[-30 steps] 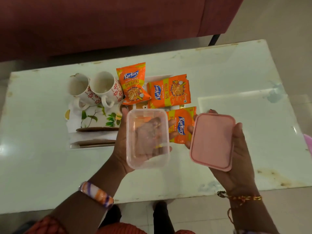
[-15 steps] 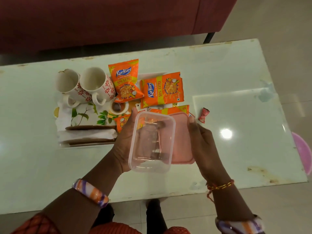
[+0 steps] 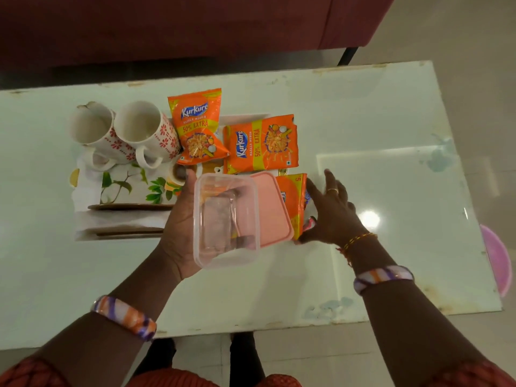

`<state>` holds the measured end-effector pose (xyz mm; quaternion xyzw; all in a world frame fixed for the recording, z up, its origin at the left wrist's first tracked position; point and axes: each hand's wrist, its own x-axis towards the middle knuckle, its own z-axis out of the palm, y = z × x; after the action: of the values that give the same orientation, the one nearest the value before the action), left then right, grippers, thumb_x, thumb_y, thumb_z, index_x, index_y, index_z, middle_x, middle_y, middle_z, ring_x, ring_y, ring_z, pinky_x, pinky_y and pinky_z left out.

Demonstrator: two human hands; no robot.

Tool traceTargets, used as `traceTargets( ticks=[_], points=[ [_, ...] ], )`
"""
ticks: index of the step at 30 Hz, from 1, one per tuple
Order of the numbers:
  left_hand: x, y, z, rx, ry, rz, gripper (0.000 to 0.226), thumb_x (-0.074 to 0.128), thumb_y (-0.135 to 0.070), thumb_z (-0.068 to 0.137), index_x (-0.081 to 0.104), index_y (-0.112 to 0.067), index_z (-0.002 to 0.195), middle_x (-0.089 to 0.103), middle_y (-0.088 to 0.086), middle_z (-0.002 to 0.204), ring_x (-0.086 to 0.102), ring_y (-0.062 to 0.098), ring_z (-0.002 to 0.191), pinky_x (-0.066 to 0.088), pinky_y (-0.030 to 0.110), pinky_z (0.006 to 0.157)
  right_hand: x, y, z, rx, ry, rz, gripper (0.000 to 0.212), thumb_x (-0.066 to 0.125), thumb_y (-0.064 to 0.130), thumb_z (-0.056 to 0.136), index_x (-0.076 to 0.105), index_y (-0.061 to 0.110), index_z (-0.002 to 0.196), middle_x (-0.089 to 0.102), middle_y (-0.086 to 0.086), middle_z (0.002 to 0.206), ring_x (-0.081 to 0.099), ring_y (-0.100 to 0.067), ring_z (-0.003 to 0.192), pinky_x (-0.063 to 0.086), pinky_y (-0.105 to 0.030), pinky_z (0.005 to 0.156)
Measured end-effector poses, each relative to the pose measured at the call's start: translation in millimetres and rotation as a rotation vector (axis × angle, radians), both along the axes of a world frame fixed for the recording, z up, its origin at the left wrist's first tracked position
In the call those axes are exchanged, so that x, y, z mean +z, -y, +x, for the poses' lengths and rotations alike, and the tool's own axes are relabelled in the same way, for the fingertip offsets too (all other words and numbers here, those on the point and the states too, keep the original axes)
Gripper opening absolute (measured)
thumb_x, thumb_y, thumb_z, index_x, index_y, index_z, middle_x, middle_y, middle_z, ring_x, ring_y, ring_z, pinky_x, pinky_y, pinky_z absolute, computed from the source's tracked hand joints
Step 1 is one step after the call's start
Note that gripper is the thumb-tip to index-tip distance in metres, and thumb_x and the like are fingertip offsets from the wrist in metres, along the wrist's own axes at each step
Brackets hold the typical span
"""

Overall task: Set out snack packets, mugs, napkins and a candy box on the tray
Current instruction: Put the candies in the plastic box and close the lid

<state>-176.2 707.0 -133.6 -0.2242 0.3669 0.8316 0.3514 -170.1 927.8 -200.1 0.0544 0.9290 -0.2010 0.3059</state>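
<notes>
My left hand (image 3: 178,227) holds a clear plastic candy box (image 3: 226,219) from below, with its pink lid (image 3: 272,208) tucked under the box's right side. My right hand (image 3: 332,213) lies low on the table with its fingers spread, resting on a small red-and-white wrapped candy (image 3: 310,223) beside an orange snack packet (image 3: 293,202). Two more orange packets (image 3: 198,127) (image 3: 262,143) lie on the leaf-patterned tray (image 3: 131,188). Two white mugs with red flowers (image 3: 92,127) (image 3: 145,127) stand at the tray's far left. White napkins (image 3: 120,219) are folded along its near edge.
The tray sits on a white glass-topped table (image 3: 377,121), whose near edge runs just past my wrists. A dark red sofa (image 3: 195,23) stands behind the table. A pink round object (image 3: 497,255) shows on the floor at the right.
My right hand let go of the pink lid, which went under the box in my left hand. The right hand then moved right and down onto the small candy on the table.
</notes>
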Motion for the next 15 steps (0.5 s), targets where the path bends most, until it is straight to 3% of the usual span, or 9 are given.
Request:
traceTargets(
  ticks=[2,4,7,10,12,15],
  points=[
    [-0.4,-3.2,-2.4,0.022,0.008,0.013,0.069,0.019,-0.062,0.082,0.076,-0.024,0.077,0.076,-0.003,0.082,0.072,0.016,0.074,0.058,0.036,0.053,-6.4,6.4,7.9,0.023,-0.063,0.047,0.106,0.083,0.038,0.058,0.021,0.031,0.144,0.007,-0.015,0.156,-0.001,-0.036,0.144,0.026,-0.056,0.108],
    [0.9,-6.1,-4.2,0.018,-0.005,0.019,0.067,0.02,-0.061,0.082,0.076,-0.024,0.077,0.076,-0.003,0.081,0.072,0.016,0.074,0.058,0.036,0.053,-12.2,10.3,19.4,-0.028,-0.18,0.055,0.073,0.075,0.033,0.07,0.042,0.025,0.135,0.03,-0.013,0.149,0.019,-0.035,0.139,0.036,-0.051,0.102],
    [3.0,-13.5,-7.0,-0.025,-0.035,0.02,0.066,0.022,-0.062,0.074,0.076,-0.024,0.073,0.076,-0.005,0.078,0.072,0.014,0.072,0.058,0.033,0.053,-18.0,13.5,37.1,-0.143,-0.355,0.038,0.022,0.059,0.011,0.083,0.065,0.012,0.105,0.055,-0.01,0.117,0.045,-0.032,0.115,0.051,-0.039,0.073],
    [0.7,-15.3,-9.0,-0.01,-0.042,0.015,0.068,0.019,-0.061,0.081,0.076,-0.025,0.075,0.076,-0.005,0.08,0.072,0.014,0.074,0.058,0.033,0.055,-28.4,8.6,50.7,-0.183,-0.37,0.024,0.023,0.054,-0.002,0.079,0.068,0.008,0.095,0.057,-0.011,0.102,0.051,-0.031,0.101,0.044,-0.03,0.059],
    [-0.8,-13.7,-7.7,0.01,-0.047,0.021,0.07,0.016,-0.059,0.085,0.076,-0.024,0.078,0.076,-0.004,0.082,0.072,0.015,0.076,0.058,0.033,0.055,-28.1,3.4,54.9,-0.263,-0.381,-0.044,0.025,0.057,-0.006,0.074,0.07,0.005,0.091,0.06,-0.013,0.094,0.056,-0.031,0.091,0.039,-0.026,0.063],
    [-4.1,-9.4,-3.0,0.006,-0.054,0.019,0.067,0.021,-0.061,0.079,0.075,-0.023,0.081,0.076,-0.003,0.084,0.072,0.017,0.077,0.058,0.035,0.056,-5.8,-2.1,49.3,-0.545,-0.482,-0.165,0.019,0.066,-0.004,0.07,0.073,0.005,0.085,0.069,-0.014,0.087,0.063,-0.027,0.084,0.038,-0.019,0.07]
  ],
)
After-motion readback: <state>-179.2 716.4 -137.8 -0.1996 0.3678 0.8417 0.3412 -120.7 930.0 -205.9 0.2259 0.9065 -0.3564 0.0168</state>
